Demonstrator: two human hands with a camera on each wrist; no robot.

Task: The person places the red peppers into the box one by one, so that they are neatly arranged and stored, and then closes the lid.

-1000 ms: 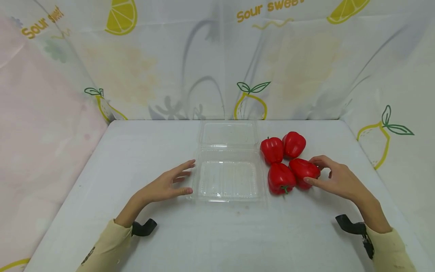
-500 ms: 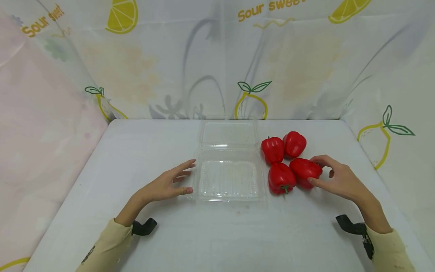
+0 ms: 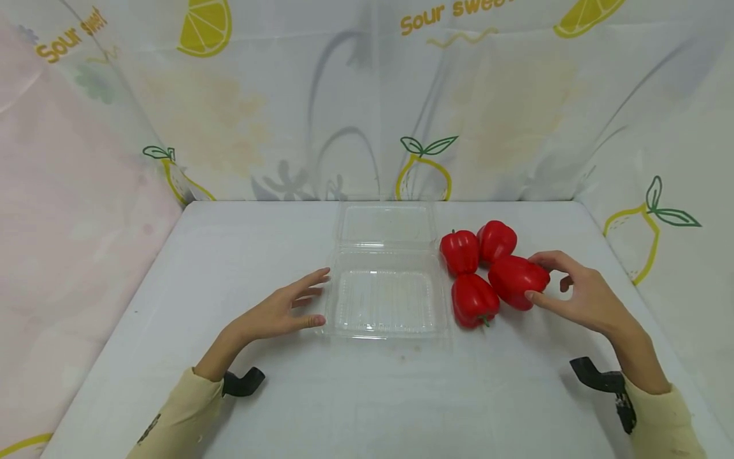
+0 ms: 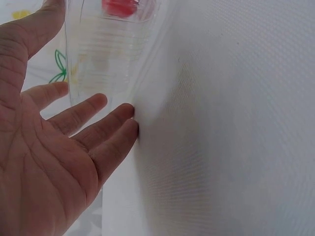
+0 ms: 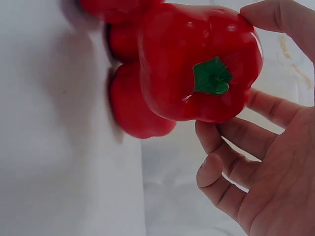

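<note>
White table (image 3: 378,395) — clear plastic container (image 3: 381,303) lying open, three red peppers (image 3: 474,301) clustered beside it.

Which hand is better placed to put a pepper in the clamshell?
Probably the right hand: it grips a red bell pepper, while the left hand holds none, beside the clear clamshell.

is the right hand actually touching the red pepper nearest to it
Touching. The right wrist view shows the right hand pinching the red pepper, thumb on one side, fingers against the other.
</note>
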